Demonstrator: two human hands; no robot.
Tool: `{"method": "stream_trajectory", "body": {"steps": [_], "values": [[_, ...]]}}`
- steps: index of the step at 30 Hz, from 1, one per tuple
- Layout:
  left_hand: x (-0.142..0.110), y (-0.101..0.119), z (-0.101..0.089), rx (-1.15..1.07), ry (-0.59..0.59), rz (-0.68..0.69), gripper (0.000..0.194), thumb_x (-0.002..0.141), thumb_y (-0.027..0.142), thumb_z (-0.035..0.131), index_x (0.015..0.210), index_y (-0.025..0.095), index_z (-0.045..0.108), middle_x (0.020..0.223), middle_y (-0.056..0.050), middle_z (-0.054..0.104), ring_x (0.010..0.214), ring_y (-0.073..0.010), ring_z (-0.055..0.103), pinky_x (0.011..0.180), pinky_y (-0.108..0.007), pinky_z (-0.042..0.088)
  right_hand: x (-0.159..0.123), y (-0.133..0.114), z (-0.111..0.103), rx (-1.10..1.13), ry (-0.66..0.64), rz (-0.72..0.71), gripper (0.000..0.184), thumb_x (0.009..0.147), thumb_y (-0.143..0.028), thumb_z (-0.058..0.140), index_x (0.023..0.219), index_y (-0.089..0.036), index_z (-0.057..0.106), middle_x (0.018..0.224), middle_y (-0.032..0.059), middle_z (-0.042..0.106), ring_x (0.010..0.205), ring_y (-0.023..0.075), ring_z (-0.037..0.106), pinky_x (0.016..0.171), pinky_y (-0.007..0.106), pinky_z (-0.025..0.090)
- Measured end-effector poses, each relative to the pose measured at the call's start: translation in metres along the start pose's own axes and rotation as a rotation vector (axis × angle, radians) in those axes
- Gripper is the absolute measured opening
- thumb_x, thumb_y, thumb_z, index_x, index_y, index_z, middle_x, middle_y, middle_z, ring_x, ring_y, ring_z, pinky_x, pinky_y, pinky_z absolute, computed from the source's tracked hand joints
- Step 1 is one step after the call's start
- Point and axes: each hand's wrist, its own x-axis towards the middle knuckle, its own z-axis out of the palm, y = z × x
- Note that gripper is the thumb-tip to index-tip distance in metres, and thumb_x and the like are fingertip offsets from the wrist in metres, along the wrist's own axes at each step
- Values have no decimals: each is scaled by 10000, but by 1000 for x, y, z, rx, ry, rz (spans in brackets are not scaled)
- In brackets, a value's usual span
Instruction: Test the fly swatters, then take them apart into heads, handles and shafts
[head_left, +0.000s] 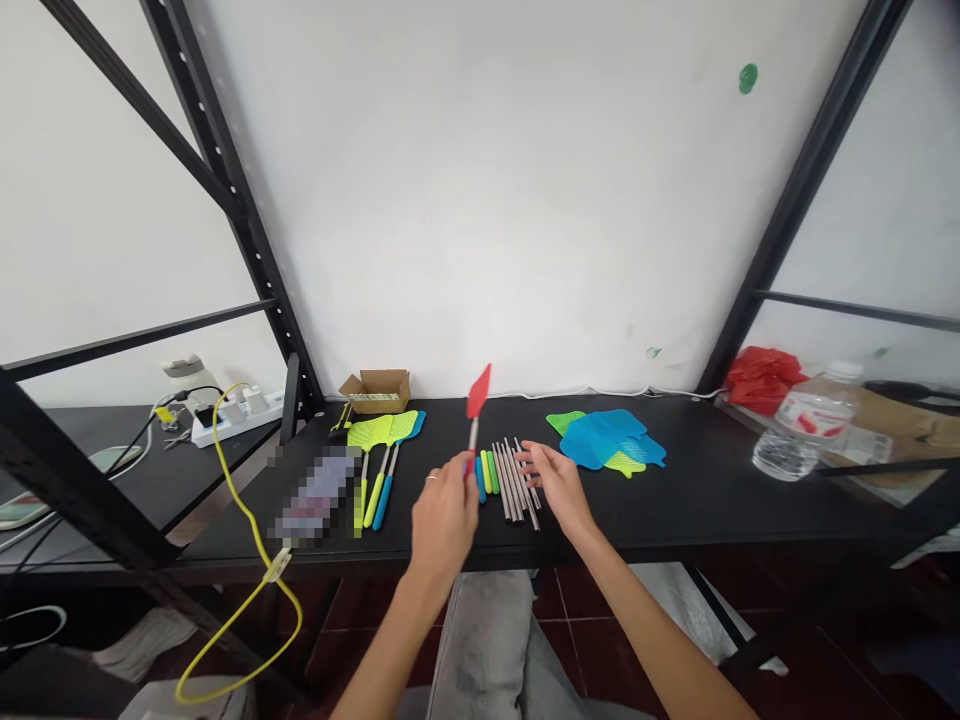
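Note:
My left hand (444, 515) is closed around the handle of a red fly swatter (478, 392), which stands upright above the table, its head seen nearly edge-on. My right hand (561, 490) has its fingers apart at the right side of a row of metal rods (512, 485); whether the fingertips touch them I cannot tell. Between my hands, several blue, yellow and green handles (488, 472) lie beside the rods. Loose blue swatter heads (604, 438) are piled with green ones to the right. Whole yellow and blue fly swatters (381, 475) lie side by side at the left.
A small cardboard box (380, 390) stands by the wall. A blurred-out flat item (319, 497) with a yellow cable (241, 505) lies at the left, near a power strip (238, 418). A water bottle (808, 425) and red bag (763, 380) are at the right, beyond the black frame.

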Motion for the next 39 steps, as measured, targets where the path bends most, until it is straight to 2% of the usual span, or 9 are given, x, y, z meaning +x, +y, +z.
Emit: {"method": "stream_trajectory", "body": {"steps": [4,7,10,14,19,24,28,34,39], "values": [[-13,37,17,-224,-72,68,354,963,303,371,1290,250,493,994,-91,664,910,-254,597,658,-283,396,-3,-19,14,466,-53,169,406,809,-508,652,1054,-185,663,930,87,701,813,193,660,744,334,531],[-21,52,29,-362,-107,23,334,941,328,434,1258,246,497,934,-84,657,829,-244,593,598,-255,329,-9,-26,15,628,-26,223,321,758,-418,739,971,-187,671,796,26,642,684,152,609,652,313,524],[-27,58,40,-408,-115,-50,239,937,392,443,1012,220,592,793,-72,614,686,-221,554,562,-249,232,-12,-28,13,740,3,270,236,759,-366,745,893,-194,656,694,-22,538,592,117,529,570,285,494],[-36,65,46,-502,-161,-126,409,944,474,397,650,212,507,570,-21,459,497,-166,393,553,-281,138,-10,-25,8,787,25,280,125,811,-308,687,800,-216,603,645,-46,437,539,100,456,577,284,493],[-43,74,41,-848,-189,-215,476,946,521,362,573,226,387,514,15,369,477,-144,285,546,-298,126,-5,-21,9,823,-18,301,118,869,-295,612,787,-224,564,628,-54,354,508,99,392,589,298,484],[-47,70,32,-1125,-261,-313,491,905,564,431,581,218,308,549,39,274,514,-115,217,526,-290,137,-8,-29,25,908,-49,267,156,904,-326,569,788,-224,548,615,-62,312,485,100,342,606,305,463],[-52,64,27,-1383,-328,-362,494,909,588,412,595,215,336,499,67,239,464,-90,187,479,-265,178,-14,-37,36,972,-94,256,175,928,-300,527,770,-227,521,615,-63,279,477,102,307,603,296,447],[-54,63,16,-1831,-427,-580,518,832,645,532,611,211,355,427,114,189,402,-55,118,426,-214,181,-19,-47,49,969,-180,247,190,937,-285,501,754,-239,481,605,-60,269,472,116,292,595,307,445],[-61,66,6,-2229,-444,-702,497,832,547,611,607,209,325,417,117,137,404,-60,68,401,-201,153,-21,-62,59,994,-212,281,220,950,-263,479,734,-232,450,597,-66,244,458,109,267,588,294,435]]}}
